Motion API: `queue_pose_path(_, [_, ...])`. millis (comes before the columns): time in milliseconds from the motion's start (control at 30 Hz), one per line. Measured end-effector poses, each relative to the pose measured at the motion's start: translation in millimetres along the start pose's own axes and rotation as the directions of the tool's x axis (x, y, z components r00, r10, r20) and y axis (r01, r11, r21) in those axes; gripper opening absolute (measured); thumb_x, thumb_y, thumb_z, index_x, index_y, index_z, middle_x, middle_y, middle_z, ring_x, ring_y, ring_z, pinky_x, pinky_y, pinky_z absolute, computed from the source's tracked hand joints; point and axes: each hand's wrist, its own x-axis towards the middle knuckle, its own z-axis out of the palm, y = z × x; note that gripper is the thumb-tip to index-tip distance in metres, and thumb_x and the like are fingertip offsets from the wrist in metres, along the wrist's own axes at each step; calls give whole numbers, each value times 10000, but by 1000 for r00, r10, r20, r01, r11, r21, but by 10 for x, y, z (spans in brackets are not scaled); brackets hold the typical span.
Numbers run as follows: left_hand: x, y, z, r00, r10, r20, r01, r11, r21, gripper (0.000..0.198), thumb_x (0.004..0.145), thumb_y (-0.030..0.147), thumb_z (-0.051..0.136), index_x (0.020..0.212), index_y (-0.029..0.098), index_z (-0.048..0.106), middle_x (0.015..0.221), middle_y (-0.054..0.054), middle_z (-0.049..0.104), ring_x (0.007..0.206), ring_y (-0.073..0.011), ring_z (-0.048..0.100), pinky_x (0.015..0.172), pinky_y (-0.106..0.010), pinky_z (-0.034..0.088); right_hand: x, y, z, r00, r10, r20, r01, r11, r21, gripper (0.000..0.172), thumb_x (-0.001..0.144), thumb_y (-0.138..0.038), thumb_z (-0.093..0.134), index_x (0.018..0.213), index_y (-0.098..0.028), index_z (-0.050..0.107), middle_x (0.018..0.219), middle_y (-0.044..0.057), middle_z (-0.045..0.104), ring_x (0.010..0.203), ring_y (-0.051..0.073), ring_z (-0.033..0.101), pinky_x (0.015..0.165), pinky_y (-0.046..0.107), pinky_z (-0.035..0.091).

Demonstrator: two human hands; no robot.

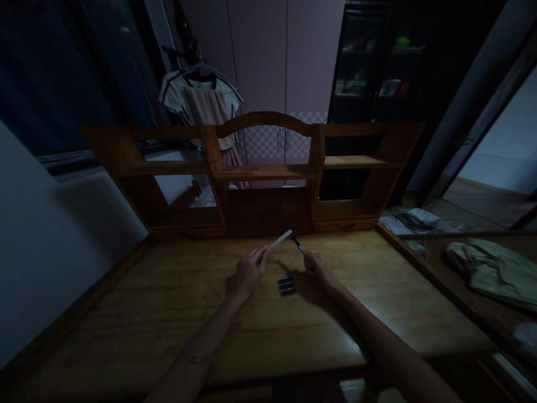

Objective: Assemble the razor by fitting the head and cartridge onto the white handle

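My left hand [250, 272] is closed around the lower end of a slim white stick [279, 240], which slants up to the right. Its exact kind is too dim to make out. In my right hand [319, 267] is a dark-handled razor [297, 244], tilted so that its small head comes close to the stick's upper tip. Whether the two touch, I cannot tell. Below and between my hands, a small clear pack [287, 286] with three black razor cartridges lies on the wooden desk [184, 313].
A wooden shelf unit [266, 172] stands along the desk's back edge. To the right, beyond the desk's raised side rail [423, 279], lie a pale green cloth [499, 271] and some papers [394, 225]. Clothes [205, 101] hang behind the shelves.
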Motion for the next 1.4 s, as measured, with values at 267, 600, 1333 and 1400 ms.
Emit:
queue_pose_path(267, [-5, 14, 4, 999, 8, 38, -6, 997, -77, 267, 904, 321, 492, 1103, 233, 646, 1074, -60, 678, 975, -201, 637, 858, -328, 504, -6, -4, 12, 999, 22, -42, -24, 999, -40, 460, 827, -565, 444, 561, -192, 404, 537, -30, 352, 507, 107, 314, 475, 254, 230])
queue_pose_path(600, [2, 29, -15, 1000, 16, 21, -14, 996, -91, 267, 907, 308, 489, 1116, 246, 643, 1081, -48, 674, 982, -191, 632, 853, -314, 506, -12, -18, 2, 999, -4, -52, 2, 999, -46, 457, 845, -547, 421, 554, -195, 405, 536, -25, 363, 515, 114, 330, 494, 261, 253])
queue_pose_path(1333, [-10, 47, -31, 999, 9, -40, -4, 993, 118, 326, 917, 315, 476, 1216, 270, 600, 1020, -65, 668, 873, -181, 635, 739, -258, 476, 25, 36, -11, 1000, 16, -23, -16, 1000, -25, 476, 846, -560, 409, 539, -198, 384, 514, -34, 338, 479, 106, 299, 469, 263, 228])
queue_pose_path(1400, [-3, 35, -42, 998, 26, -52, -22, 997, 80, 326, 918, 312, 475, 1216, 272, 599, 1073, -66, 661, 922, -188, 629, 781, -271, 479, 22, 23, -6, 1000, 9, -16, -10, 1000, -15, 473, 850, -555, 408, 542, -197, 383, 517, -34, 336, 477, 104, 295, 466, 263, 223])
